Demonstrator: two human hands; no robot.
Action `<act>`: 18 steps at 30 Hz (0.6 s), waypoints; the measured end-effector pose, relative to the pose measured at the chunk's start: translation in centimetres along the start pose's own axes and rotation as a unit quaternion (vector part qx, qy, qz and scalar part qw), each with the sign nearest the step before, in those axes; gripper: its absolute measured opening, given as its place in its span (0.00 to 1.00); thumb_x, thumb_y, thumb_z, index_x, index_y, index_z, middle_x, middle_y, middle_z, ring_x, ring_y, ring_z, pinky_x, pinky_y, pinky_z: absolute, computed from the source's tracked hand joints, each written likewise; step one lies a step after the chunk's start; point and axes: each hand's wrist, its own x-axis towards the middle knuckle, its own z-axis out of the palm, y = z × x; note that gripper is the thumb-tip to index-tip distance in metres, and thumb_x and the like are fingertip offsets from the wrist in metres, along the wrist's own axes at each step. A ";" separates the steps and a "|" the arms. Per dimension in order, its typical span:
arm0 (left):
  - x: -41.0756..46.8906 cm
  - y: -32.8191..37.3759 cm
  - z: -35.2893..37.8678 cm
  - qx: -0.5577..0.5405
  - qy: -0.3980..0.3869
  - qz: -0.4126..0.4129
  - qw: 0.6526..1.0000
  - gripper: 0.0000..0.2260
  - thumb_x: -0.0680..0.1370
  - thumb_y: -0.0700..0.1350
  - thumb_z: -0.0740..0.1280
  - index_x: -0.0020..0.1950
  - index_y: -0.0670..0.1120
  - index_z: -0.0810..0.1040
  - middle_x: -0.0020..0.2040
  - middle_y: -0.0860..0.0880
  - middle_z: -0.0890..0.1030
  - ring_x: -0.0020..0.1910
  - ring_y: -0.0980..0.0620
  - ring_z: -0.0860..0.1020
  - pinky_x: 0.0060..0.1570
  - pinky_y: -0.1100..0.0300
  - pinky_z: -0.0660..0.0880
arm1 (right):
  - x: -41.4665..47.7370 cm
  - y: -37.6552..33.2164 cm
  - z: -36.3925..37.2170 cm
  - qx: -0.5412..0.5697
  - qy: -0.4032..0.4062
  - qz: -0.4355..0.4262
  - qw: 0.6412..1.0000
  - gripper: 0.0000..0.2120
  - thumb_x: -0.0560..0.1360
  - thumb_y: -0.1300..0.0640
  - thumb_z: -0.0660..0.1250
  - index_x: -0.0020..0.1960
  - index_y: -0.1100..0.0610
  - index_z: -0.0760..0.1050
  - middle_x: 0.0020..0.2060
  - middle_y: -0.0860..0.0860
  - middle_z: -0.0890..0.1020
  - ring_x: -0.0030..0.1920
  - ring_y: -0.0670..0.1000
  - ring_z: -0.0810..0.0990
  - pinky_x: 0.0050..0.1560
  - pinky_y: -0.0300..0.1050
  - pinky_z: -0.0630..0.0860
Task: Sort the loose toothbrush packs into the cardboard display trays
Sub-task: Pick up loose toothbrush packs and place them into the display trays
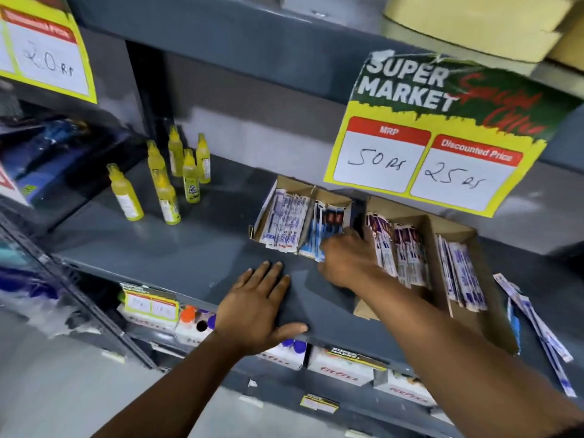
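right grip (346,259) pinching glossy flat toothbrush packs (319,238) in brown cardboard tray (331,197), left grip (257,306) spread flat on smooth grey shelf (158,248)

You've got a grey shelf (189,257) w/ yellow bottles (164,181) standing toward its back-left. Two cardboard trays (436,226) sit right of centre, loose packs (534,324) lie at the right end, and your left hand (256,308) rests flat on the front edge.

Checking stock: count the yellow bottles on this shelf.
6 yellow bottles, all standing left of the trays: two at the back, two in the middle, two nearest the shelf's front. None looks hidden.
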 end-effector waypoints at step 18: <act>0.4 -0.5 1.3 0.031 0.017 0.014 0.999 0.41 0.74 0.74 0.50 0.68 0.41 0.74 0.71 0.39 0.72 0.69 0.38 0.70 0.67 0.41 0.66 | -7.0 12.1 -1.4 0.279 0.230 0.168 0.917 0.12 0.69 0.47 0.70 0.51 0.48 0.80 0.49 0.52 0.85 0.50 0.57 0.81 0.50 0.45 0.75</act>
